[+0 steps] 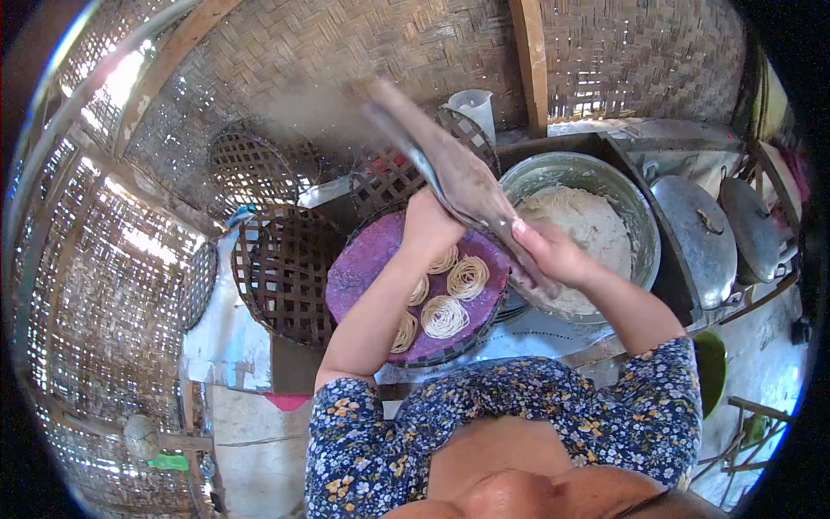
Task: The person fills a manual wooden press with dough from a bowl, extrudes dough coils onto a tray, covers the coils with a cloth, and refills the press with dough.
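Your left hand (pixel 435 222) and right hand (pixel 553 253) grip a long, grey-brown, seemingly wooden tool (pixel 471 183). Seven o'clock: pale coiled noodles (pixel 445 317) on a round purple-lined tray (pixel 365 270); four: pale dough (pixel 596 216) in a round grey metal basin (pixel 641 212). Apparent step: manoeuvring the tool; the next move needs firm hold.

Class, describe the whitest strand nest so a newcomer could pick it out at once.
From the large metal basin, look left to the round purple surface. On its half nearer the floral blouse, find the whitest nest, close to the front edge. Its bright white strands set it apart from the yellowish nests beside it.
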The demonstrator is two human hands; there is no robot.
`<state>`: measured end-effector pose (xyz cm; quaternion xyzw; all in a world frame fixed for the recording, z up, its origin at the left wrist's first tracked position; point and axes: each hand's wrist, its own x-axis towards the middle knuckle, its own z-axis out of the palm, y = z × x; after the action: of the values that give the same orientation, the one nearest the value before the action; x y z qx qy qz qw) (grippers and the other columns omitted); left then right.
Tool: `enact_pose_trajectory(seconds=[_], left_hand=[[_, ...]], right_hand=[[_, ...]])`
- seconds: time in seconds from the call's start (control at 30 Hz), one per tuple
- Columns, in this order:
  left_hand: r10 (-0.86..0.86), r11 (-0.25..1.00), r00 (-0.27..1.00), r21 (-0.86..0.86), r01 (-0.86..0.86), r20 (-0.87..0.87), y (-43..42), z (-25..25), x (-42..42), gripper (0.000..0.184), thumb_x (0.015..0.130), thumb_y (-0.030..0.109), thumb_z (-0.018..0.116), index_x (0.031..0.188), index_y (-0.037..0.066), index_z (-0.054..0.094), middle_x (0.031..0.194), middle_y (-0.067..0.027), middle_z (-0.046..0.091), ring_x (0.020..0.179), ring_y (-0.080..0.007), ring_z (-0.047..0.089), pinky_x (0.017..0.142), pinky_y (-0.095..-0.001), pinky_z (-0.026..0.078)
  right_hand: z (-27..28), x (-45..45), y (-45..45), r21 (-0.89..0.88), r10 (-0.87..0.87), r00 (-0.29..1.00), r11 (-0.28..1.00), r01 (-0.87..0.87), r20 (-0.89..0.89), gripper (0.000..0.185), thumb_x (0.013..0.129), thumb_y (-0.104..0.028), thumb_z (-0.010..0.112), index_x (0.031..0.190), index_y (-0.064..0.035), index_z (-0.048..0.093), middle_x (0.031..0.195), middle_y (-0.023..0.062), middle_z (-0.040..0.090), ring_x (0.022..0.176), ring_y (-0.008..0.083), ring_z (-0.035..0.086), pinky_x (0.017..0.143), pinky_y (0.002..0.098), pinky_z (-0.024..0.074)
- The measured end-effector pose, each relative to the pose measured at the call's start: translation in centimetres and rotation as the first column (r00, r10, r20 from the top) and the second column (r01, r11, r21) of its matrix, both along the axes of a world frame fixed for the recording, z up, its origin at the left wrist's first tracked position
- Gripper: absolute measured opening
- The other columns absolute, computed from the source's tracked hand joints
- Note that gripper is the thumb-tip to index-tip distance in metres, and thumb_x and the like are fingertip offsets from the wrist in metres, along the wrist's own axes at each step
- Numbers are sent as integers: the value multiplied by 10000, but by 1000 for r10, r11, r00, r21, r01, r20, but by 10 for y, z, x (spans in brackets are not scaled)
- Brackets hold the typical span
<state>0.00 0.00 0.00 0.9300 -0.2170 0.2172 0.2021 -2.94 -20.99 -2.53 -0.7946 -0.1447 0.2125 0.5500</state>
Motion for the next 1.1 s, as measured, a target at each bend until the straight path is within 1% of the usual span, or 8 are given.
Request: enact_pose_trajectory(seconds=[0.07,0.2,0.27,0.37,0.47,0.57,0.6,1.1], left_hand=[[273,960,959,-47,-277,-72,-19,8,-2,212,639,232,657,776,73,630,711,-144,635,670,-314,621,700,-368,487],[-94,974,937,225,17,335,-44,8,-31,114,618,135,591,649,27,574,587,-146,579,582,-285,605,529,-403,468],[-136,971,973,220,95,184,-58,-1,-39,118,614,137,594,658,28,580,605,-152,589,594,-295,608,529,-400,475],[-170,932,971,293,215,-171,-57,10,-46,155,618,181,614,688,44,593,655,-161,610,628,-314,616,558,-414,492],[-190,892,952,363,270,-241,-55,29,-74,204,599,203,637,705,37,585,643,-157,605,631,-319,614,566,-418,491],[-328,893,945,325,313,-8,-54,16,-85,193,579,188,640,672,35,570,611,-143,591,591,-319,600,557,-412,485],[-337,893,941,319,318,6,-54,20,-87,187,564,171,643,663,33,563,592,-139,579,567,-320,589,549,-409,479],[-379,898,920,279,340,99,-53,8,-81,188,530,146,654,639,41,542,583,-124,566,564,-305,567,560,-386,464]], right_hand=[[0,5,-3,-87,4,983,996,13,184,655,869,-569,361,1100,15,546,805,209,616,772,320,607,698,396,461],[45,7,-17,-10,-174,675,966,259,717,445,866,-360,499,1043,48,506,717,154,546,704,279,567,663,351,450],[69,-8,-13,47,-188,307,909,414,933,335,755,-214,641,943,30,510,793,178,553,758,332,557,661,391,447],[81,-48,-12,-91,109,-103,982,164,989,330,688,-143,684,901,-4,474,770,151,556,720,326,564,643,405,449],[82,-76,-23,-174,175,119,985,-22,977,455,652,-71,668,1015,-22,398,724,95,541,606,265,563,564,337,449],[102,-86,-42,-114,-27,718,983,147,696,460,657,-53,638,1036,-26,381,716,62,522,599,167,535,551,295,437],[102,-85,-50,-91,-59,780,985,147,623,475,655,-51,629,1050,-27,367,714,33,501,623,102,490,573,272,432],[103,-93,-90,146,-372,676,918,368,636,406,695,-80,602,1047,-54,402,700,43,544,647,130,535,609,283,441]])
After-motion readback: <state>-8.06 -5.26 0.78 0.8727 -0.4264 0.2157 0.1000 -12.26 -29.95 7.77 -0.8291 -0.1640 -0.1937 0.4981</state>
